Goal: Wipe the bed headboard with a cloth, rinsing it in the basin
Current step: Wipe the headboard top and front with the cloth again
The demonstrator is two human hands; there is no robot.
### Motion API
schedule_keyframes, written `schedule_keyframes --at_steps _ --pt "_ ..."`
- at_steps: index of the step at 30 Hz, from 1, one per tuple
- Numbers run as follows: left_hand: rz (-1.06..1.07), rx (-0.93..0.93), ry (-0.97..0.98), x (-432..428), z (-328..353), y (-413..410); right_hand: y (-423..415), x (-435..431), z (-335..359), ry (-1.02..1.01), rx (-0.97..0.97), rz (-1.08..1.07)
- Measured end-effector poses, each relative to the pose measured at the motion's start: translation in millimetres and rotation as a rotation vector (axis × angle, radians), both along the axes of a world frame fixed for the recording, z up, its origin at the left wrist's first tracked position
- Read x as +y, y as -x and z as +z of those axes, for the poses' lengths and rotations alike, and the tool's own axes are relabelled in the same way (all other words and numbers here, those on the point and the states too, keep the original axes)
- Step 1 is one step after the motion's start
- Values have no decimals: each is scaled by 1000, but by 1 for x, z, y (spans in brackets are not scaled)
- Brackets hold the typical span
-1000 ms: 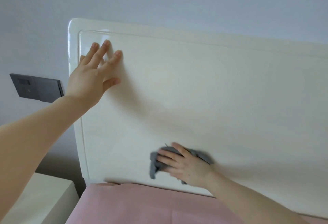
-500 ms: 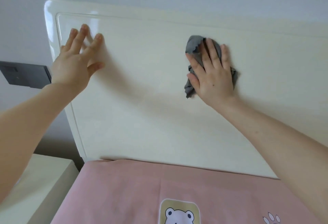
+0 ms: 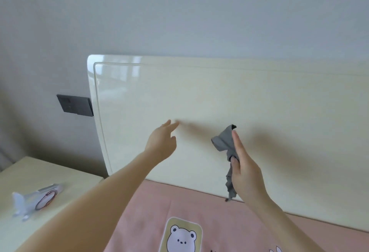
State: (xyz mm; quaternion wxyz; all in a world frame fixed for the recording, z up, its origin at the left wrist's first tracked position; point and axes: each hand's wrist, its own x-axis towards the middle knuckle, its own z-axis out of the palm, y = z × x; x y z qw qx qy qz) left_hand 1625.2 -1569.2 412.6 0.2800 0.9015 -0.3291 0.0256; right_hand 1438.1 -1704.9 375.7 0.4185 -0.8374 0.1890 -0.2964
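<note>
The cream glossy headboard (image 3: pixel 199 96) stands against the grey wall and fills the middle of the view. My right hand (image 3: pixel 246 169) holds the grey cloth (image 3: pixel 225 144) in front of the panel's lower middle; the cloth hangs loose from my fingers and looks lifted off the surface. My left hand (image 3: pixel 162 142) is open, fingers pointing at the panel to the left of the cloth, and its fingertips are blurred near the surface. No basin is in view.
A pink bedsheet (image 3: pixel 139 211) with a bear print (image 3: pixel 180 235) lies below the headboard. A cream nightstand (image 3: pixel 20 181) at the left carries a small white toy plane (image 3: pixel 32 201) with a red band. A dark switch plate (image 3: pixel 75 105) is on the wall.
My right hand pulled the cloth away from the upper panel and down; the cloth now dangles. My left hand left the top-left corner and moved toward the middle. The view backed away.
</note>
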Motion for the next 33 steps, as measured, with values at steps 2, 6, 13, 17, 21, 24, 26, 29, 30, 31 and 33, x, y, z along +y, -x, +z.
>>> schedule_keyframes --at_steps 2,6,13,17,21,24,26,29,30,31,33 --pt "0 7 -34 -5 1 16 26 -5 22 -432 -86 -29" --pt "-32 -28 -35 -19 5 40 54 -24 52 -998 -211 -14" --pt "-175 -446 -84 -19 29 21 57 -35 60 -973 -409 -131" --pt "-243 -845 -151 -34 52 -18 46 -50 65 -574 -446 -326" --pt "-337 -1123 -123 -62 71 -60 -33 -52 72 151 -479 -405" --pt "-424 -1243 -47 -73 74 -95 -118 -61 75 722 -415 -453" --pt "-459 -1316 -1 -79 72 -114 -157 -66 80 985 -292 -547" --pt "-460 -1344 13 -86 67 -125 -153 -87 82 1197 -197 -568" --pt "-457 -1342 5 -88 66 -125 -139 -100 78 1212 -178 -603" --pt "-458 -1344 2 -89 66 -125 -122 -117 71 1178 -165 -691" --pt "-458 -1339 -1 -88 67 -124 -88 -146 56 936 -182 -968"
